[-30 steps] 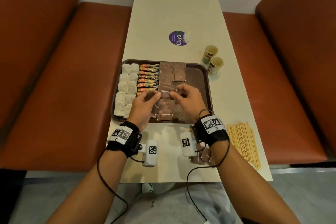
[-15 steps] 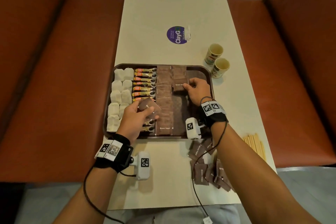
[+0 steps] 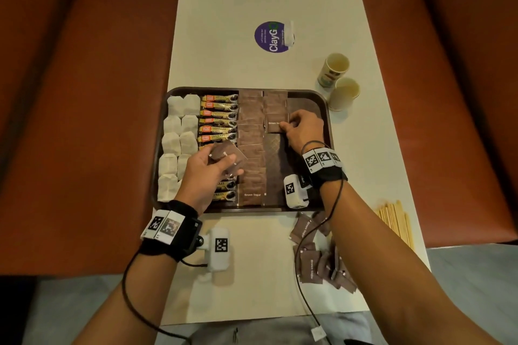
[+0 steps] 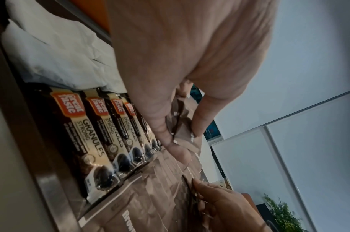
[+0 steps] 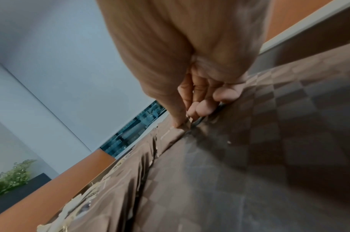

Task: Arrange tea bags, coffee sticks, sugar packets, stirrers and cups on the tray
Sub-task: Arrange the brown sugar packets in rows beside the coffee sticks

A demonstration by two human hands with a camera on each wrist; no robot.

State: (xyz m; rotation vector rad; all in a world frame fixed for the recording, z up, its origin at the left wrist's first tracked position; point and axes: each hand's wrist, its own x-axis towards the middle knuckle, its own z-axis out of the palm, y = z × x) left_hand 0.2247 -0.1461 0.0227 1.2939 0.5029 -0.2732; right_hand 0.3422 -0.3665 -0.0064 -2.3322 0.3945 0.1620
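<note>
left hand pinches tilted sugar packets, maybe two | right hand pinches flat packet on tray | pale table, orange seats

1. Both forearms are bare, with no sleeves.
2. The left wrist wears a black strap with white square tags printed in black-and-white block patterns.
3. A white camera block with one such printed tag sticks out from that strap on a small black joint.
4. The right wrist carries a like black strap with tags, and a white camera block.
5. Thin black cables trail from both straps along the arms.
6. Grey trousers show at the bottom edge of the head view.
</note>
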